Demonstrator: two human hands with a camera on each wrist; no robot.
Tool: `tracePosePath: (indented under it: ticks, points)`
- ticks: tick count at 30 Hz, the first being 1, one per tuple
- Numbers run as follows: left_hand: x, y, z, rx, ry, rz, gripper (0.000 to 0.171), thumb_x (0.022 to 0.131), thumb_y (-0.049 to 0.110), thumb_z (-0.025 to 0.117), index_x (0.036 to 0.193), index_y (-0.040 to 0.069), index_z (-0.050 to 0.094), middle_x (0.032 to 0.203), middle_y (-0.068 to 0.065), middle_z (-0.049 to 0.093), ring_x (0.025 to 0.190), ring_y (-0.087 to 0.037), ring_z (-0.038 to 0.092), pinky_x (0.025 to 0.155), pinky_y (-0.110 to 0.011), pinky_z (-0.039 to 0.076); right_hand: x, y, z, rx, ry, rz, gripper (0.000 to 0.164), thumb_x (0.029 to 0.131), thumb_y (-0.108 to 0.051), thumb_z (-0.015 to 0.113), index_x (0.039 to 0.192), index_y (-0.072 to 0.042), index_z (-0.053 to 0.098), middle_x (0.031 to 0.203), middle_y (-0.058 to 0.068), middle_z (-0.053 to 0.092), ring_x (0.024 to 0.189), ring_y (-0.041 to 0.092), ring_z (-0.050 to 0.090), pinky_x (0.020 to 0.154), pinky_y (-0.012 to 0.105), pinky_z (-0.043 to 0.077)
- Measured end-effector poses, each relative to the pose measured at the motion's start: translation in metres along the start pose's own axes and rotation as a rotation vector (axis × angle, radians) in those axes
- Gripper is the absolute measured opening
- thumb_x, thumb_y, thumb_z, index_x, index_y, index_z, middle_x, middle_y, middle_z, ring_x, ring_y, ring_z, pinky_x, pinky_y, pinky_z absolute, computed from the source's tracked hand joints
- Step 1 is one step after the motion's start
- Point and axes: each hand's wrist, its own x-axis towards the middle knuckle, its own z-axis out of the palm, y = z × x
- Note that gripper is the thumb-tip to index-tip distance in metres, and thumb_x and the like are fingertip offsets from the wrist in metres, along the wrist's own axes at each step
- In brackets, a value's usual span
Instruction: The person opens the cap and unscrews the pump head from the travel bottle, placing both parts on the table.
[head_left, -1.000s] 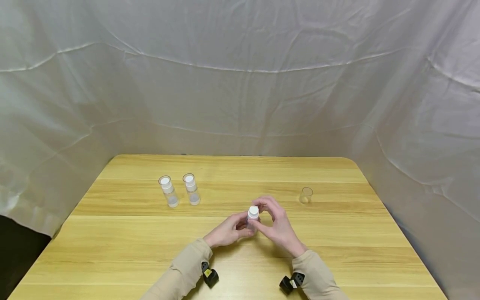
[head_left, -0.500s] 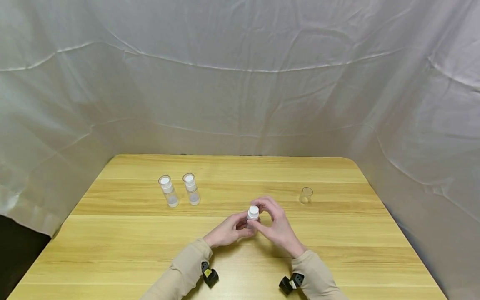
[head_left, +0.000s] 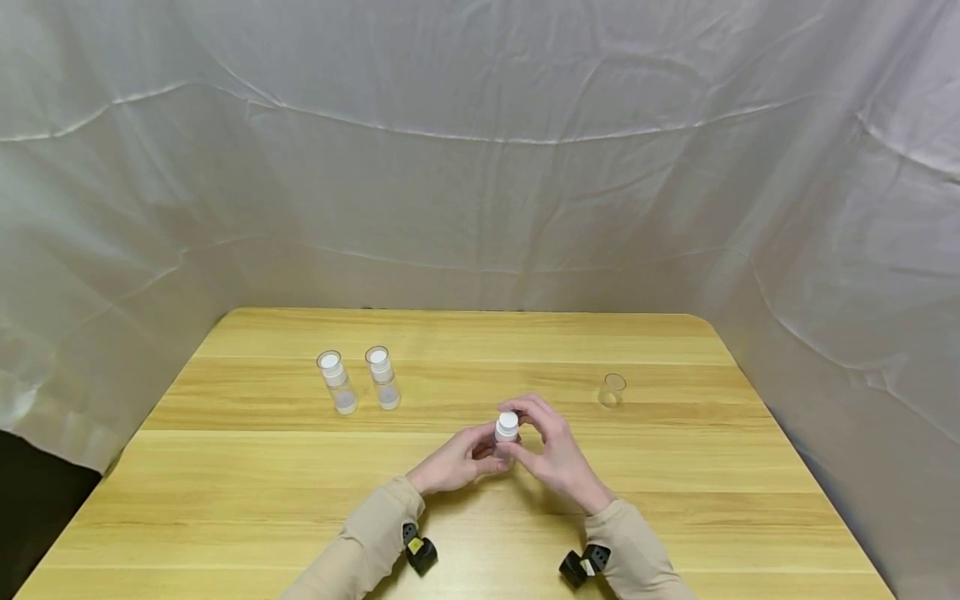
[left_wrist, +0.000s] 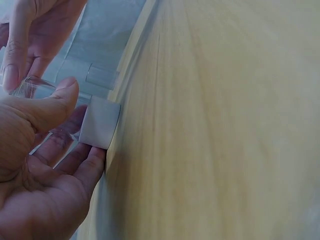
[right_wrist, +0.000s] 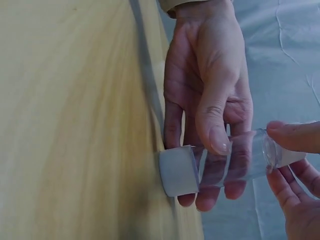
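Note:
At the table's centre, my left hand (head_left: 453, 461) grips a clear cylindrical cup (right_wrist: 250, 152) between thumb and fingers. The cup's lower end (right_wrist: 179, 171) is whitish and stands at or just above the tabletop; I cannot tell which. A small white bottle (head_left: 507, 428) with a white lid shows upright at the cup's mouth. My right hand (head_left: 555, 450) has its thumb and fingers curled around the bottle at the cup's rim, pinching there. How deep the bottle sits inside the cup is hidden by the fingers.
Two clear cups stand at the left rear, the left cup (head_left: 345, 402) and the right cup (head_left: 388, 395), each with a white bottle in its top. Another clear cup (head_left: 612, 392) stands at the right. Pale curtains (head_left: 480, 192) surround the wooden table (head_left: 225, 500).
My right fingertips shift slightly around the top of the white bottle. The left hand, the bottle and the cups keep their places.

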Motion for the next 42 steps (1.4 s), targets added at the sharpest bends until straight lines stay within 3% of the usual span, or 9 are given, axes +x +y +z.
tracePosePath:
  ticks: [8, 13, 18, 21, 27, 32, 36, 42]
  points:
    - [-0.0007, 0.0007, 0.0010, 0.008, 0.010, -0.011, 0.051, 0.098, 0.010, 0.064, 0.145, -0.001, 0.048, 0.144, -0.022, 0.057, 0.135, -0.038, 0.054, 0.119, -0.051, 0.041, -0.0004, -0.0004, -0.0026, 0.037, -0.021, -0.034, 0.046, 0.080, 0.009, 0.074, 0.124, 0.004, 0.061, 0.116, 0.022, 0.066, 0.107, 0.019, 0.064, 0.104, 0.019, 0.053]
    - [-0.0007, 0.0013, 0.0010, 0.001, 0.006, -0.010, 0.049, 0.097, 0.010, 0.063, 0.143, -0.002, 0.049, 0.143, -0.022, 0.057, 0.135, -0.038, 0.054, 0.119, -0.049, 0.041, -0.0002, -0.0012, -0.0038, 0.019, -0.028, -0.054, 0.046, 0.081, 0.007, 0.075, 0.125, 0.002, 0.062, 0.117, 0.023, 0.066, 0.108, 0.024, 0.064, 0.105, 0.023, 0.053]
    - [0.0000, 0.0029, 0.0002, -0.019, -0.010, -0.010, 0.052, 0.098, 0.008, 0.062, 0.146, -0.002, 0.046, 0.147, -0.022, 0.054, 0.138, -0.037, 0.052, 0.121, -0.045, 0.040, 0.0002, 0.0006, -0.0018, -0.018, 0.012, -0.030, 0.048, 0.079, -0.002, 0.082, 0.123, -0.003, 0.063, 0.115, 0.015, 0.065, 0.101, 0.017, 0.063, 0.092, 0.029, 0.059]
    - [0.0001, 0.0037, -0.0001, -0.012, -0.007, -0.014, 0.054, 0.098, 0.009, 0.062, 0.148, -0.001, 0.044, 0.150, -0.022, 0.050, 0.139, -0.038, 0.050, 0.121, -0.046, 0.040, 0.0008, 0.0016, -0.0005, -0.036, 0.030, -0.020, 0.045, 0.078, 0.000, 0.082, 0.119, -0.002, 0.064, 0.111, 0.013, 0.067, 0.096, 0.013, 0.063, 0.087, 0.028, 0.060]
    - [-0.0001, 0.0028, 0.0001, 0.008, 0.004, -0.022, 0.049, 0.098, 0.010, 0.062, 0.144, -0.001, 0.049, 0.143, -0.021, 0.058, 0.136, -0.037, 0.054, 0.120, -0.048, 0.041, 0.0004, -0.0001, -0.0022, 0.008, -0.009, -0.013, 0.049, 0.079, 0.007, 0.078, 0.125, 0.000, 0.063, 0.119, 0.015, 0.067, 0.110, 0.015, 0.062, 0.105, 0.024, 0.053]
    - [-0.0004, 0.0026, 0.0001, 0.004, 0.004, -0.019, 0.051, 0.098, 0.010, 0.062, 0.146, -0.001, 0.047, 0.145, -0.022, 0.056, 0.137, -0.038, 0.053, 0.120, -0.049, 0.041, 0.0014, -0.0015, -0.0019, -0.034, -0.005, -0.027, 0.048, 0.080, 0.004, 0.078, 0.125, 0.000, 0.063, 0.117, 0.015, 0.066, 0.105, 0.019, 0.063, 0.099, 0.025, 0.056]
    - [-0.0012, 0.0029, 0.0005, 0.016, 0.011, -0.027, 0.051, 0.098, 0.011, 0.063, 0.145, -0.001, 0.048, 0.142, -0.022, 0.058, 0.133, -0.038, 0.056, 0.118, -0.050, 0.043, 0.0015, -0.0007, -0.0015, 0.003, -0.001, -0.040, 0.043, 0.082, 0.007, 0.074, 0.123, 0.004, 0.063, 0.115, 0.020, 0.067, 0.108, 0.016, 0.064, 0.104, 0.021, 0.054]
    - [-0.0014, 0.0029, 0.0007, -0.004, 0.014, -0.038, 0.050, 0.098, 0.010, 0.063, 0.145, -0.001, 0.048, 0.141, -0.023, 0.059, 0.133, -0.038, 0.056, 0.118, -0.050, 0.043, 0.0026, 0.0012, -0.0025, 0.163, 0.058, -0.059, 0.051, 0.083, 0.020, 0.064, 0.132, 0.018, 0.050, 0.122, 0.035, 0.057, 0.122, 0.000, 0.055, 0.111, 0.016, 0.046]
